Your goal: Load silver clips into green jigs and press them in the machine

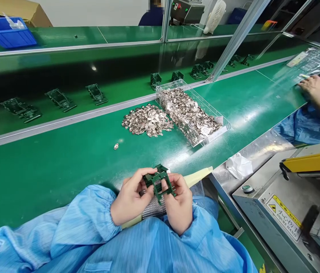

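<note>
Assembly at a green desk (49, 170), seen from the worker's head. The left hand (130, 201) and the right hand (180, 204) are close together at the near edge, their fingers closed on opposite sides of one green plastic frame (160, 182), which is held up in front of the body. A pale yellow strip (201, 175) shows just beside the right hand. Farther off, a pile of small metal pieces (147, 120) lies on the desk, touching or just beside a clear box (219, 132) filled with similar pieces; one loose piece (116, 146) lies apart, nearer and to the left. Beyond a metal rail (63, 122), similar frames (96, 94) form a spaced row from left to right. At the near right stands a machine (258, 191) with a yellow warning label (284, 218); a crumpled white cloth (239, 166) lies beside it. At the far right, a co-worker's hands (314, 83) are partly visible.
</note>
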Demonstrator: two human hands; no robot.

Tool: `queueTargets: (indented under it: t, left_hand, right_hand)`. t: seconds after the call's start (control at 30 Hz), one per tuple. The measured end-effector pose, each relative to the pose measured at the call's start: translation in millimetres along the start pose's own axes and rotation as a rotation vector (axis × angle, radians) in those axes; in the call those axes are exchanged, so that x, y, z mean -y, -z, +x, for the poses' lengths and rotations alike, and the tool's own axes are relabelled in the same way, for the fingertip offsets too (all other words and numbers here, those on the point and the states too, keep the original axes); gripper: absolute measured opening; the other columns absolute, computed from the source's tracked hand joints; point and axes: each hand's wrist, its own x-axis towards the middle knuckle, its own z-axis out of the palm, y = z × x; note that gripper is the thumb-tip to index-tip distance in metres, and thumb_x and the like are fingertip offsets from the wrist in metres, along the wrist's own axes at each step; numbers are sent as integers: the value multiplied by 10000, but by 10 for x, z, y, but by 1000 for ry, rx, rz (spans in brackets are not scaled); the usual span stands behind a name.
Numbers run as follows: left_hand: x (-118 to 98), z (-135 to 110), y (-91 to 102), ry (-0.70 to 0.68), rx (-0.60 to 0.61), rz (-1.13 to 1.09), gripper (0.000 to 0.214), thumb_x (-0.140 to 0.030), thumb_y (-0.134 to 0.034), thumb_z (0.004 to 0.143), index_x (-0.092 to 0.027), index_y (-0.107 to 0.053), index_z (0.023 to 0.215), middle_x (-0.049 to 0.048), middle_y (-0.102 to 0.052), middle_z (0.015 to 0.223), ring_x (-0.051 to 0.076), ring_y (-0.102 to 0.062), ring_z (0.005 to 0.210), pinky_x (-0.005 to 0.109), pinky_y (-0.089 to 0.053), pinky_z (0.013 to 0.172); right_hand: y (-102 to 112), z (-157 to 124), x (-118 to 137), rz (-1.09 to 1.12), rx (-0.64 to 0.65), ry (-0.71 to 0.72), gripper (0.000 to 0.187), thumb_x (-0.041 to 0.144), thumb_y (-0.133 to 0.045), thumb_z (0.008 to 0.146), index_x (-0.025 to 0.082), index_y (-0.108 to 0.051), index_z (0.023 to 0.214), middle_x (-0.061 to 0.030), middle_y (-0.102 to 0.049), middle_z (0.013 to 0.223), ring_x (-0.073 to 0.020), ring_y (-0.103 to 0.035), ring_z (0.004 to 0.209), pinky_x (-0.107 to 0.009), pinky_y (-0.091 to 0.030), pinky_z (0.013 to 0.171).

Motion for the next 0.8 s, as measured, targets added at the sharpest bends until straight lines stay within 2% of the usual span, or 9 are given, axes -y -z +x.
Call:
queueTargets:
  t: [0.1, 0.37, 0.5, 0.6, 0.63, 0.7, 0.77, 0.8]
  left_hand:
    - [3, -11, -5, 38, -3, -21, 334, -177, -579, 835, -207, -545, 1165, -12, -623, 715, 119, -597, 638, 197, -489, 560]
    - [-111, -93, -46, 11, 43, -25, 332, -181, -588, 815, -212, -561, 1145, -8, -628, 755, 95, -560, 586, 176, -467, 525]
    - [-147, -63, -89, -8, 51, -32, 349, -201, -617, 812, -199, -557, 1156, -9, -609, 764, 88, -540, 591, 170, -459, 525]
    - [-61, 55, -130, -40, -45, -39, 356, -222, -634, 811, -181, -545, 1153, 5, -611, 827, 84, -536, 616, 175, -470, 558]
    - [-10, 108, -149, -53, -72, -46, 358, -223, -635, 808, -176, -541, 1150, 12, -615, 854, 89, -552, 646, 183, -483, 590]
    - [102, 220, -202, -72, -72, -62, 374, -220, -631, 807, -170, -530, 1164, 29, -627, 906, 114, -601, 748, 211, -509, 685]
    - [188, 335, -269, -92, -10, -81, 402, -213, -620, 814, -171, -514, 1199, 46, -638, 966, 140, -630, 864, 243, -515, 783]
    - [211, 391, -306, -107, 37, -89, 413, -208, -613, 817, -172, -505, 1214, 52, -640, 996, 146, -635, 903, 253, -513, 816]
  right_hand:
    - [-3, -18, -29, 54, -17, -62, 229, 396, -658, 826, 193, -569, 768, -28, -611, 758, -154, -583, 684, -253, -500, 610]
    - [52, -163, -16, 104, -64, -99, 224, 387, -679, 781, 202, -561, 739, -2, -600, 677, -147, -560, 632, -252, -486, 576]
    - [324, -214, -1, 88, -49, -50, 221, 413, -649, 823, 201, -593, 798, -3, -623, 711, -145, -576, 647, -256, -487, 598]
    - [656, -232, -135, -42, -118, -33, 274, 467, -592, 876, 198, -639, 866, -32, -672, 781, -171, -624, 735, -296, -507, 688]
    - [749, -234, -208, -86, -97, -56, 317, 501, -579, 880, 194, -657, 860, -41, -685, 779, -182, -636, 750, -310, -511, 707]
    - [861, -235, -367, -112, 57, -130, 432, 588, -555, 864, 183, -690, 799, -51, -696, 725, -192, -648, 714, -323, -520, 690]
    - [863, -241, -500, -48, 242, -176, 518, 647, -519, 856, 178, -696, 722, -41, -680, 652, -179, -635, 638, -309, -520, 636]
    - [834, -248, -546, -4, 295, -173, 532, 654, -515, 853, 178, -688, 693, -32, -667, 626, -168, -620, 609, -297, -514, 612]
